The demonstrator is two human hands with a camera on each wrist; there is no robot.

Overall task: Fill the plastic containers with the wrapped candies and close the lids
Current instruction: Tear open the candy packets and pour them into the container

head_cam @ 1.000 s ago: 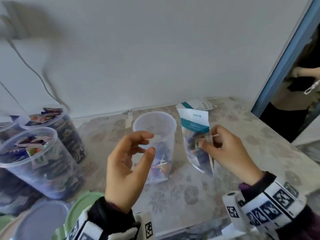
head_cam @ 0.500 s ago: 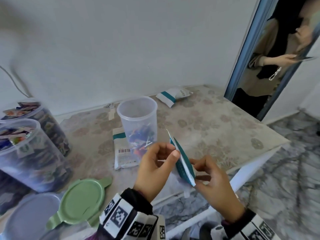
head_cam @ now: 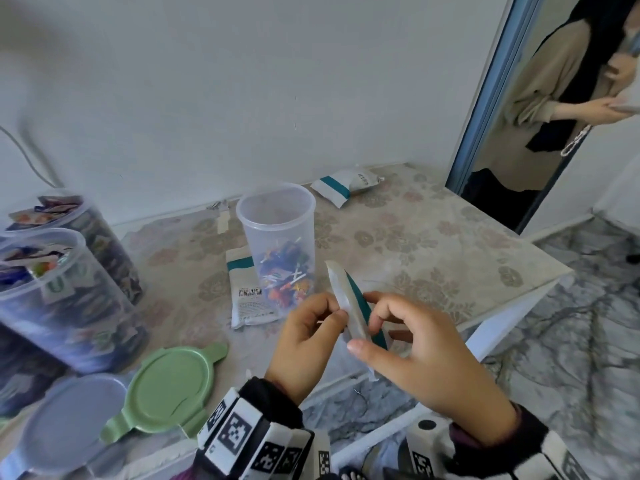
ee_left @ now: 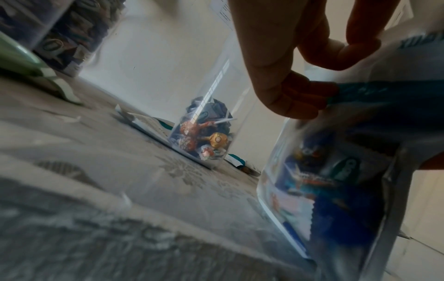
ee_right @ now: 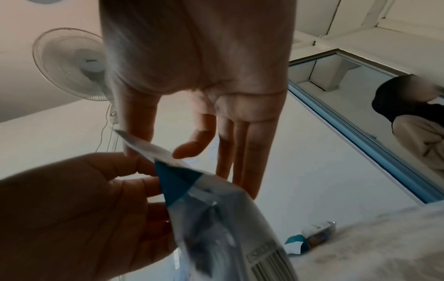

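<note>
A: Status of grip and location of the candy bag [head_cam: 356,306]?

B: Bag is held upright at the near table edge, right of the clear container [head_cam: 277,244]. Left hand [head_cam: 304,344] pinches the top seal from the left side. Right hand [head_cam: 415,348] pinches it between thumb and index from the right; its other fingers are extended.

A: Handling characteristics?

B: Judged: thin film, soft, light, probably slick. Contents look like wrapped lollipops, loose, so weight sits low and the pouch will swing. Take hold at the flat seal above the teal band, one pinch per side, and pull apart. Avoid gripping the body; it crushes and shifts.

A: Container condition?

B: Open, approx. one-third full, standing on a flat empty pouch. Green lid [head_cam: 169,389] lies near-left on the table [head_cam: 433,244].

A: View differences?

B: Left wrist cam shows candy inside the bag, not visible from the head cam. Right wrist cam shows the barcode side and both pinches from below. Only the head cam shows the lid and the two filled tubs at far left.
</note>
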